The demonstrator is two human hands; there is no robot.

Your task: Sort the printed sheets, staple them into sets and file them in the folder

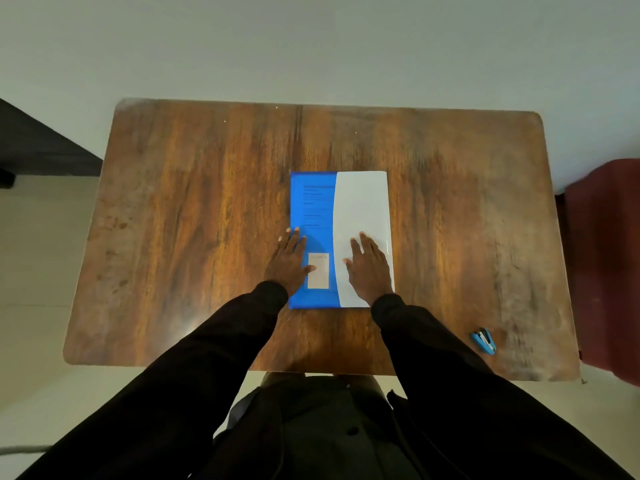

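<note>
Wooden table (207, 202), blue folder (311, 216) lying mid-table, white sheets (362, 206) covering its right half. I see left hand (287, 265) flat on the folder's left edge, right hand (369, 268) flat on the sheets, fingers straight, gripping nothing. Blue stapler (483, 341) well apart, near-right corner.

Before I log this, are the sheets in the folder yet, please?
In: print shows through the blue folder; the sheets run under its curved edge.
</note>
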